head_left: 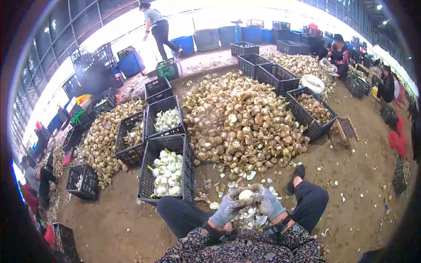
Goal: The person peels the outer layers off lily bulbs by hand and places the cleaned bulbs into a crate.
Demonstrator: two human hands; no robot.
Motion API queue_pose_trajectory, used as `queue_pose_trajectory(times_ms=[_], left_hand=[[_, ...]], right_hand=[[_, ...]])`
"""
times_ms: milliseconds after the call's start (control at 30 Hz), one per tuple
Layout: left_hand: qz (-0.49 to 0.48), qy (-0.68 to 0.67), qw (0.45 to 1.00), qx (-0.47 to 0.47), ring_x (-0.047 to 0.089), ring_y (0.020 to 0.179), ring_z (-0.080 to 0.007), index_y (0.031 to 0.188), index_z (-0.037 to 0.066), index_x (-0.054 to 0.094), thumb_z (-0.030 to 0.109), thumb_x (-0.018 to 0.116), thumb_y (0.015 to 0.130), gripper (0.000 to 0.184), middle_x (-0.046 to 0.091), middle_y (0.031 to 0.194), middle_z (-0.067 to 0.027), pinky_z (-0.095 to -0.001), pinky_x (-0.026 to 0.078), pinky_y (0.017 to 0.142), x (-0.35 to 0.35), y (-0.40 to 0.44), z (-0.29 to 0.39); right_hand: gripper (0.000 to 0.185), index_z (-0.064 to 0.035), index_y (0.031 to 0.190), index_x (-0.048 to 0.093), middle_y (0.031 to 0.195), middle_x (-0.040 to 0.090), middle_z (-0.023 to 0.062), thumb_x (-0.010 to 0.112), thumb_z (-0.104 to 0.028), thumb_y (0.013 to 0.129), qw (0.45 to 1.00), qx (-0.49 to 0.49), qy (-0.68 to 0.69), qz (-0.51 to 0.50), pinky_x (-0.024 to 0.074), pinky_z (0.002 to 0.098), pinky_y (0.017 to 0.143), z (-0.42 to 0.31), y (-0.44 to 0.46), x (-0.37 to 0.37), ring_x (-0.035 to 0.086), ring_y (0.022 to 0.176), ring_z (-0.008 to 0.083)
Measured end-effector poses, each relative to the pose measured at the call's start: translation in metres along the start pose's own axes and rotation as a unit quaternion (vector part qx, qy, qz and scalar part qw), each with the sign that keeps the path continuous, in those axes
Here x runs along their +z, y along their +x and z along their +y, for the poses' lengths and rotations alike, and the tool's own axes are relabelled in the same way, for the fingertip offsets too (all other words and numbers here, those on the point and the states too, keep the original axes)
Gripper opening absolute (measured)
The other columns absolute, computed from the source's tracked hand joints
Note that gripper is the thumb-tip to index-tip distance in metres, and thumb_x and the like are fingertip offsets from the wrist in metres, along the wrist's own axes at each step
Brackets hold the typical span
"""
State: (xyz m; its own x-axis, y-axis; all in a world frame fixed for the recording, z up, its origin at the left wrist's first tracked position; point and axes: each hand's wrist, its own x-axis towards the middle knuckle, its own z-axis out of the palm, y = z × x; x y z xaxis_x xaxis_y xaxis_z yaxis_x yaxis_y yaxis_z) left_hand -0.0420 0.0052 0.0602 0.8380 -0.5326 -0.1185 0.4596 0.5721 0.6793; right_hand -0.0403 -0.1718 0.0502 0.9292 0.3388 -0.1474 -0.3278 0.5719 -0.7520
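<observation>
A pale garlic bulb (246,194) is held between both hands, above my lap. My left hand (229,207), in a grey work glove, has its fingers closed on the bulb's left side. From the right, my right hand (267,202), gloved alike, grips the same bulb. The fingers partly hide it. White peeled skins (251,218) lie on the ground below and around the hands. Left of my knee stands a black crate (187,175) holding clean white garlic bulbs (168,173). A large heap of unpeeled garlic (241,125) rises just in front of me.
Another crate of whitish garlic (166,119) stands behind the near one. A crate with garlic scraps (316,109), a white bucket (313,83) and a wooden-handled brush-like object (346,129) are at right. One person (158,26) walks at the back; others sit by heaps.
</observation>
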Motion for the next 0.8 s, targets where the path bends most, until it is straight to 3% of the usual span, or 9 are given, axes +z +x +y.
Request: queue_pose_trajectory(times_ms=[100,367,433,500,633,700,733,767,800], left_hand=[[0.015,0.025,1.0,0.01,0.063,0.092,-0.0168,0.123,0.0,0.051,0.006,0.071,0.08,0.048,0.062,0.107,-0.0091,-0.0234,0.054,0.072,-0.006,-0.005,-0.007],[-0.049,-0.072,0.996,0.004,0.061,0.097,-0.0185,0.125,0.002,0.05,0.008,0.073,0.079,0.052,0.058,0.116,-0.0091,-0.0265,0.053,0.077,-0.025,-0.007,-0.022],[-0.037,-0.05,0.998,0.006,0.06,0.102,-0.0206,0.128,0.001,0.047,0.016,0.078,0.074,0.064,0.059,0.116,-0.0104,-0.0293,0.05,0.086,-0.025,-0.008,-0.022],[-0.046,-0.061,0.997,0.008,0.061,0.098,-0.0218,0.128,0.003,0.047,0.012,0.075,0.077,0.058,0.059,0.114,-0.0106,-0.0292,0.052,0.08,-0.014,-0.01,-0.02],[0.018,-0.072,0.997,0.007,0.063,0.094,-0.0208,0.125,0.003,0.048,0.007,0.073,0.077,0.054,0.061,0.109,-0.01,-0.0283,0.054,0.077,-0.015,-0.006,-0.016],[0.078,0.061,0.994,0.05,0.062,0.096,-0.0184,0.125,0.001,0.049,0.007,0.074,0.077,0.055,0.061,0.111,-0.0101,-0.0286,0.053,0.081,-0.01,-0.003,-0.006],[0.079,0.166,0.977,0.108,0.061,0.099,-0.0166,0.125,-0.001,0.049,0.006,0.075,0.075,0.057,0.06,0.114,-0.0097,-0.0285,0.052,0.085,-0.014,0.001,-0.009],[0.078,0.176,0.976,0.098,0.06,0.1,-0.0164,0.127,-0.002,0.049,0.002,0.075,0.074,0.059,0.059,0.115,-0.0093,-0.0289,0.051,0.086,-0.018,0.001,-0.011],[0.089,0.226,0.963,0.118,0.06,0.1,-0.0164,0.127,-0.003,0.049,0.001,0.075,0.074,0.059,0.06,0.115,-0.0091,-0.029,0.051,0.087,-0.017,0.001,-0.012]], right_hand=[[0.04,-0.0033,0.11,0.055,0.099,0.063,0.0053,0.073,-0.022,0.08,0.999,0.011,0.01,-0.048,0.0522,0.0243,0.068,0.004,-0.004,-0.006,0.062,0.082,0.0122],[0.028,0.0012,0.107,0.057,0.097,0.065,0.0133,0.065,-0.01,0.082,0.999,0.036,-0.007,-0.021,0.0551,0.0273,0.066,0.003,-0.011,-0.017,0.065,0.077,0.019],[0.028,0.0034,0.108,0.059,0.091,0.067,0.0103,0.064,-0.01,0.085,0.999,0.031,-0.015,0.016,0.0543,0.0258,0.063,0.005,-0.01,-0.012,0.065,0.07,0.0161],[0.025,0.0031,0.108,0.06,0.09,0.067,0.0107,0.062,-0.01,0.086,0.997,0.048,0.045,0.029,0.0544,0.0268,0.063,0.006,-0.016,-0.009,0.065,0.069,0.0163],[0.027,0.0005,0.112,0.06,0.096,0.067,0.0087,0.06,-0.014,0.089,0.998,0.012,-0.054,0.044,0.0547,0.0283,0.066,-0.002,-0.017,0.001,0.065,0.079,0.0153],[0.03,0.0013,0.114,0.06,0.098,0.067,0.0082,0.06,-0.017,0.09,0.992,0.011,-0.099,0.073,0.0536,0.0274,0.069,-0.006,-0.021,0.005,0.066,0.079,0.0161],[0.029,0.0005,0.11,0.064,0.095,0.068,0.0111,0.06,-0.016,0.087,0.973,-0.015,-0.205,0.105,0.0518,0.0274,0.069,-0.007,-0.019,0.011,0.066,0.077,0.0186],[0.029,0.0005,0.11,0.064,0.095,0.068,0.0111,0.06,-0.016,0.087,0.973,-0.009,-0.201,0.111,0.0518,0.0274,0.069,-0.007,-0.015,0.011,0.066,0.077,0.0186],[0.027,-0.0008,0.107,0.066,0.093,0.068,0.013,0.059,-0.016,0.085,0.902,-0.102,-0.403,0.112,0.051,0.0284,0.069,-0.006,-0.011,0.008,0.066,0.078,0.0203]])
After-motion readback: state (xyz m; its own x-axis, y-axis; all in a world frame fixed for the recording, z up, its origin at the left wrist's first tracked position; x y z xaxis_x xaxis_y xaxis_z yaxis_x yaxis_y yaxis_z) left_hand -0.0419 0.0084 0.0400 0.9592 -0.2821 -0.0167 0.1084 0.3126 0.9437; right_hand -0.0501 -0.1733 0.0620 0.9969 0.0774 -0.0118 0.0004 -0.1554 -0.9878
